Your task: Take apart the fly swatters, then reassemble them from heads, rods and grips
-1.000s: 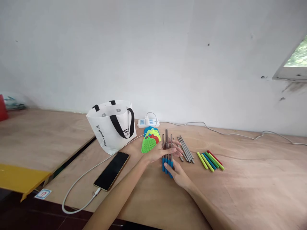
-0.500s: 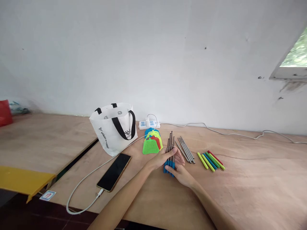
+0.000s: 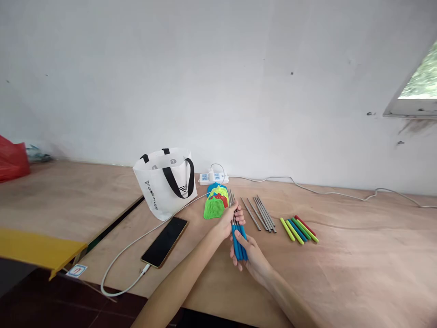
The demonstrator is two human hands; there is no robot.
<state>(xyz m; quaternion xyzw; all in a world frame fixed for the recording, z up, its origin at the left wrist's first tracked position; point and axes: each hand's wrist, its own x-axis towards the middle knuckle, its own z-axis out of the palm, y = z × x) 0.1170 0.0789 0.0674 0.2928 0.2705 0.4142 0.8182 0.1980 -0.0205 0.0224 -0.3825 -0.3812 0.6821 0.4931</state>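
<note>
In the head view, the left hand (image 3: 230, 221) is wrapped around the metal shafts of a bunch of blue-handled sticks (image 3: 240, 241), with its fingers curled over the front. The right hand (image 3: 253, 255) grasps the same bunch lower down, by the blue handles, its thumb lying across them and its fingertips showing on the far side. The sticks stand nearly upright over the near middle of the wooden table (image 3: 358, 259), handles down and metal ends pointing toward the wall (image 3: 239, 91). How many are in the bunch cannot be told for certain.

Just beyond the left hand, mesh pieces (image 3: 214, 209) overlap in a stack, green in front, then red, yellow and blue. Behind them sits a white power strip (image 3: 205, 178) with a plug (image 3: 211, 174) in it, and a grey cord (image 3: 366, 199) trails off to the right along the table. To the right of the hands lie several loose metal tubes (image 3: 264, 214), one a little apart from the rest, and farther right a row of coloured handles (image 3: 299, 230) in yellow-green, blue, green and red. To the left, a black-screened phone (image 3: 164, 242), joined to a white cable (image 3: 102, 283), lies flat near a white bag (image 3: 157, 193) with black straps
</note>
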